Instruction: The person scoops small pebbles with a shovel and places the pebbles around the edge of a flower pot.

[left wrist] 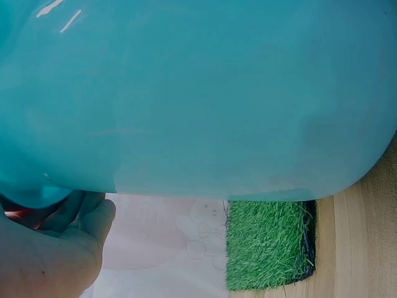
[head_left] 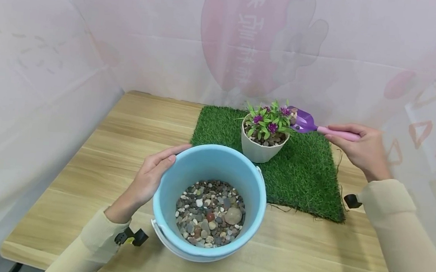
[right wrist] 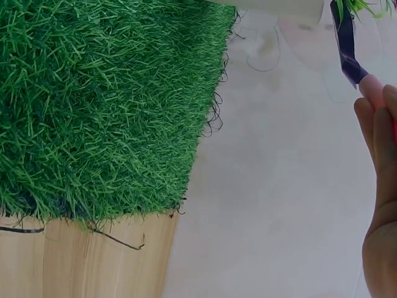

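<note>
My right hand [head_left: 360,150] holds the pink handle of a small purple garden trowel [head_left: 304,121]. Several pebbles lie in its scoop, which is at the right rim of a white flowerpot [head_left: 261,150]. Green leaves and purple flowers [head_left: 267,123] rise from that pot, with stones around their base. In the right wrist view the fingers wrap the handle [right wrist: 372,90]. My left hand [head_left: 152,175] grips the left rim of a light blue bucket [head_left: 253,225], thumb and fingers at the edge. Mixed pebbles [head_left: 211,215] cover the bucket's bottom. The left wrist view shows mostly the bucket's outer wall [left wrist: 205,105].
Under the flowerpot lies a green artificial grass mat [head_left: 303,182] with frayed edges. It rests on a wooden table [head_left: 309,252], whose left edge slants toward the front. Pale printed cloth [head_left: 163,45] hangs behind and at both sides. The bucket's white handle [head_left: 159,230] hangs down outside.
</note>
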The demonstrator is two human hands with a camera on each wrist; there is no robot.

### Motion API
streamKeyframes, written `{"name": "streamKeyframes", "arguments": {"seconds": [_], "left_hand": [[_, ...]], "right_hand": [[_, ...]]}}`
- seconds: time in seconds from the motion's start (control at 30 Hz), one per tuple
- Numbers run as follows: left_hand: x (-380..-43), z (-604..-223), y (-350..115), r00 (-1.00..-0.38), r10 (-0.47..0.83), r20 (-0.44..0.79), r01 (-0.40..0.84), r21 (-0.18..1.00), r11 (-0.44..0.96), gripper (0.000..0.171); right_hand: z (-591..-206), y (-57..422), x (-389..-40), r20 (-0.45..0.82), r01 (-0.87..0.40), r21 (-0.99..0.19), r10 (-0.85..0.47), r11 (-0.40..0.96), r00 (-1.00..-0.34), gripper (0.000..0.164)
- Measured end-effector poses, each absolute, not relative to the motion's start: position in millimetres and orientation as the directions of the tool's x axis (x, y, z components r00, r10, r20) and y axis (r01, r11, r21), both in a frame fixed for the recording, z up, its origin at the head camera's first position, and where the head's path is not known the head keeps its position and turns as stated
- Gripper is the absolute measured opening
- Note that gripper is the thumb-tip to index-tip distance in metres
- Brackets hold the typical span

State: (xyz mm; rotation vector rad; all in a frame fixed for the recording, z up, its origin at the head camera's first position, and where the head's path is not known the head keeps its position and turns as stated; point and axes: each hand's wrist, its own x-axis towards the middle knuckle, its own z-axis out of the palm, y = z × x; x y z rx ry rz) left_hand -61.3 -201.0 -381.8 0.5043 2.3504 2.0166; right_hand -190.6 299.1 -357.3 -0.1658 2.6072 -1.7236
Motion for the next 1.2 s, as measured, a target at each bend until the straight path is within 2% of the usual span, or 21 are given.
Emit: {"name": "streamKeyframes", "arguments": {"seconds": [0.3,0.53,0.7,0.87,1.0,1.2], "left_hand": [[-62,-381,-199,-0.948,0.242,0.205,0.240,0.963,0.122,0.044],[-62,-380,-198,-0.947,0.245,0.206,0.239,0.964,0.117,0.045],[-62,-379,-198,-0.948,0.243,0.203,0.238,0.964,0.121,0.045],[-62,-378,-198,-0.951,0.237,0.199,0.232,0.965,0.123,0.045],[-62,-377,-197,-0.952,0.238,0.194,0.228,0.966,0.122,0.045],[-62,-374,-197,-0.952,0.239,0.189,0.223,0.967,0.124,0.046]], "right_hand": [[-359,289,-197,0.081,-0.125,-0.900,-0.121,0.417,-0.989,0.046],[-373,283,-202,0.169,-0.216,-0.904,-0.155,0.370,-0.973,0.040],[-387,279,-210,0.279,-0.321,-0.860,-0.161,0.397,-0.947,0.032],[-387,265,-210,0.477,-0.528,-0.749,-0.229,0.400,-0.849,0.026],[-395,261,-217,0.627,-0.693,-0.621,-0.300,0.365,-0.719,0.031],[-406,262,-228,0.747,-0.798,-0.428,-0.331,0.424,-0.576,0.034]]}}
